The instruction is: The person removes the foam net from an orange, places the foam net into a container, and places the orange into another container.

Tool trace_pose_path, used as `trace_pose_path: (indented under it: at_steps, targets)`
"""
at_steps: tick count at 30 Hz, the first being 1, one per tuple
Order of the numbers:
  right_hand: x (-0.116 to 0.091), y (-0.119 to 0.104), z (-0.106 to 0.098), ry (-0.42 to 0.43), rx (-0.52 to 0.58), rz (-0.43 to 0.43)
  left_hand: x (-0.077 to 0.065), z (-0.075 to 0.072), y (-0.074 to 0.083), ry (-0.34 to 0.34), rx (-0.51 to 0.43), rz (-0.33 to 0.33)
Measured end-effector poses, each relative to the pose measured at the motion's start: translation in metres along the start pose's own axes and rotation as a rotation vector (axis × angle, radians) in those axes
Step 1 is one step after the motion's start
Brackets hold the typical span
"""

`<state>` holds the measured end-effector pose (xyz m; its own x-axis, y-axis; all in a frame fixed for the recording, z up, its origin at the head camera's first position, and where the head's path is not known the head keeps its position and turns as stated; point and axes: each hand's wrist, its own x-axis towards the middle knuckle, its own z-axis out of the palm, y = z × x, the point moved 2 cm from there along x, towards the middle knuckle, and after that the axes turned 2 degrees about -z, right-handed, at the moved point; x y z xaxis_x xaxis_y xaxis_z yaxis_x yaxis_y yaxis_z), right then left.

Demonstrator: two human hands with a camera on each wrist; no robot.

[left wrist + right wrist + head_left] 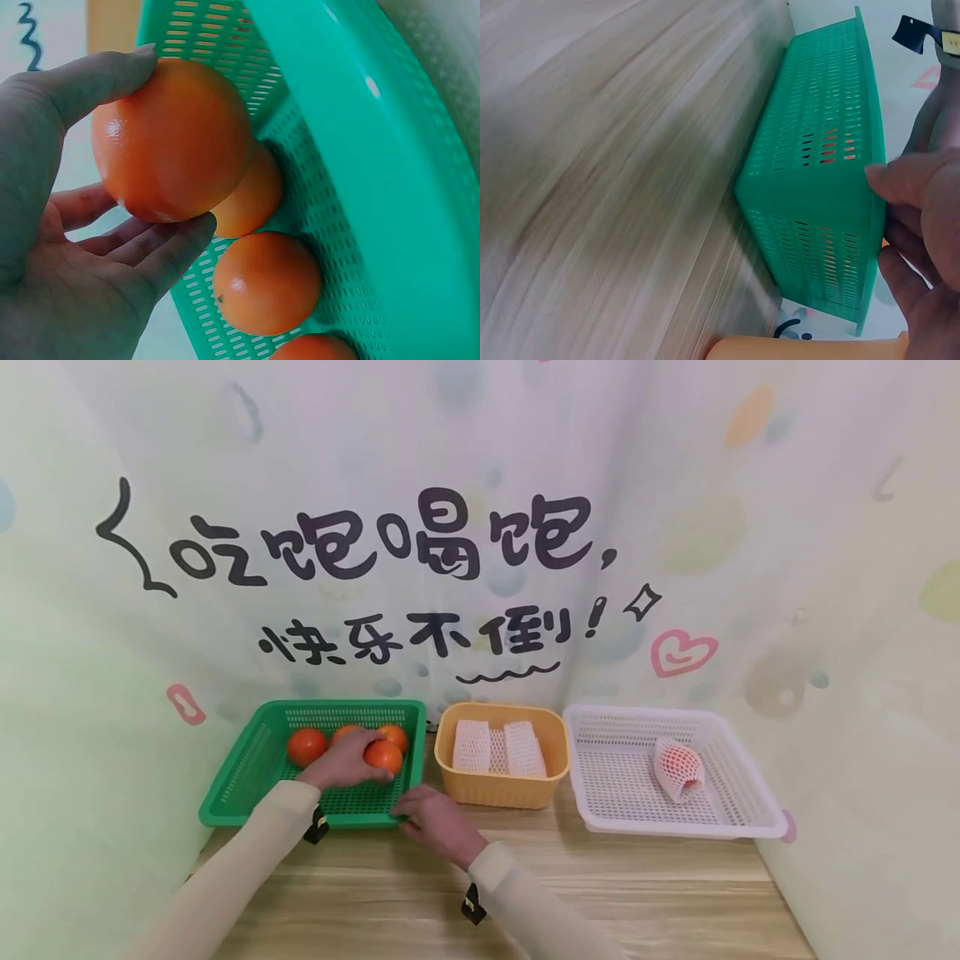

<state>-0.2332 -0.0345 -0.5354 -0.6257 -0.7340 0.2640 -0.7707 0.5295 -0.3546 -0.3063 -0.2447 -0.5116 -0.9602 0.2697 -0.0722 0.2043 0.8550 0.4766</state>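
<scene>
My left hand [345, 763] reaches into the green plastic basket [360, 820] and grips a round orange-red fruit [384, 759] between thumb and fingertips. In the left wrist view the held fruit [176, 139] is smooth and glossy, overlapping another behind it. A fruit with a small stem mark [267, 283] lies on the slotted basket floor, and part of one more shows below. My right hand [442, 822] is at the basket's near right corner. The right wrist view has its thumb on the outside of the green rim [876, 142] and its other fingers on the far side.
Right of the green basket stands a yellow-orange tub [501, 791] with white foam net sleeves [472, 747]. Farther right, a white basket [622, 822] holds one netted fruit [681, 768]. All stand on a wood-grain table [660, 893] against a printed curtain [750, 527].
</scene>
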Motion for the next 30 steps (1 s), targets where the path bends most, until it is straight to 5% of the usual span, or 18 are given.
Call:
trace_pose_path:
  at_steps: [11, 30]
  targets:
    - [0.004, 0.000, 0.003, 0.031, -0.028, -0.025, 0.016, 0.018, -0.003, -0.139, 0.065, -0.037]
    - [0.001, 0.003, 0.001, 0.051, -0.039, -0.031, 0.023, 0.031, -0.004, -0.197, 0.093, -0.073]
